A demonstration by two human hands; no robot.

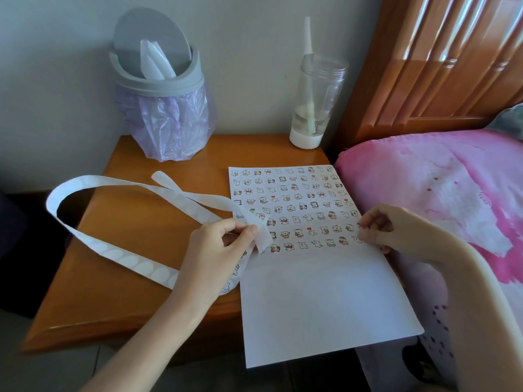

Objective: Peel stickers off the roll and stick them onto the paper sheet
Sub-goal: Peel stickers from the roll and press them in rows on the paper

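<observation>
pressing sticker (358, 239) pinched in right grip (376, 227) onto paper sheet (325, 292); left grip (226, 241) pinching sticker strip (113, 251); likely next, peeling another.

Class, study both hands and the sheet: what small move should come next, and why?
Probably press down at the right end of the bottom row: the right hand pinches at the right edge of the sheet, just where that row ends, though whether it brings a new sticker is unclear. The left hand grips the strip, ready for the next peel.
</observation>
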